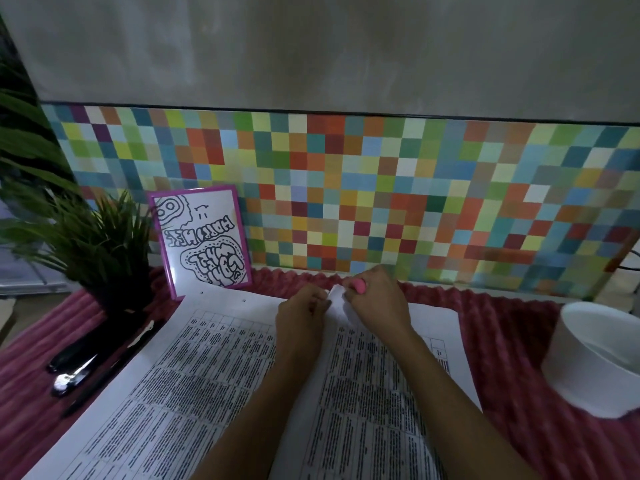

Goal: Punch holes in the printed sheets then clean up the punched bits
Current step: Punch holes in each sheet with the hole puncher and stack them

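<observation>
Printed sheets (207,368) with dense tables of text lie on the red ribbed cloth, spread from the lower left to the middle right. Two small punched holes show near their far left edge. My left hand (301,317) pinches the far edge of a sheet (336,296) that is lifted up there. My right hand (377,299) is closed around a small pink hole punch (359,285), held against that same edge. Most of the punch is hidden by my fingers.
A white paper bowl (599,358) stands at the right. A dark potted plant (104,258) and a pink-framed drawing (202,237) stand at the back left. Two dark pens and a shiny metal tool (74,374) lie at the left. A coloured tile wall runs behind.
</observation>
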Demonstrator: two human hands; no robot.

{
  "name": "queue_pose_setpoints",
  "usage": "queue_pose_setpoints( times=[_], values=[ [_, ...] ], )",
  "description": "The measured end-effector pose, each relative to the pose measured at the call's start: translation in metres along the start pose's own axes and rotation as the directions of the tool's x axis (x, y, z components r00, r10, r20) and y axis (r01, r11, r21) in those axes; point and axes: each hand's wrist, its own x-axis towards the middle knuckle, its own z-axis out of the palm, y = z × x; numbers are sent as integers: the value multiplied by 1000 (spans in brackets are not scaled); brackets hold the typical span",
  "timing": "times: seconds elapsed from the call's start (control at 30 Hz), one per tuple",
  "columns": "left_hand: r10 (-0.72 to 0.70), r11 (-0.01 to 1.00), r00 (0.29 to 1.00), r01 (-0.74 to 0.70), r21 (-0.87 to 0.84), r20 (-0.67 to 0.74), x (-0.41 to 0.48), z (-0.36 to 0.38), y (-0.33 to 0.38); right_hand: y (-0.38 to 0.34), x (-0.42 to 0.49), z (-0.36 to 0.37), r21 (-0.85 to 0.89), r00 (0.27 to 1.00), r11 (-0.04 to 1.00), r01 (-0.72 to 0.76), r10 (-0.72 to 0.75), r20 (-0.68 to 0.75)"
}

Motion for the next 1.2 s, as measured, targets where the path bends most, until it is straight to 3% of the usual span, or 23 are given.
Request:
queue_pose_setpoints(
  times=[0.17, 0.4, 0.8, 1.03, 1.2],
  values=[
    [3, 1000, 1000, -3, 8, 6, 1, 1, -4, -4, -4, -2, -30, 998, 999, -22, 20, -55],
    [-13, 1000, 996, 13, 4, 86, 5, 5, -9, -4, -3, -2, -29, 999, 999, 31, -30, 32],
    [25, 1000, 999, -25, 4, 21, 3, 2, -5, -5, -5, -3, 8, 1000, 1000, -7, 7, 4],
    [58, 995, 996, -63, 75, 64, 4, 5, -6, -7, -6, -7, 24, 1000, 1000, -4, 3, 20],
    [110, 993, 991, -112, 26, 69, 5, 6, -5, -7, -2, -7, 49, 998, 999, -6, 2, 70]
  ],
)
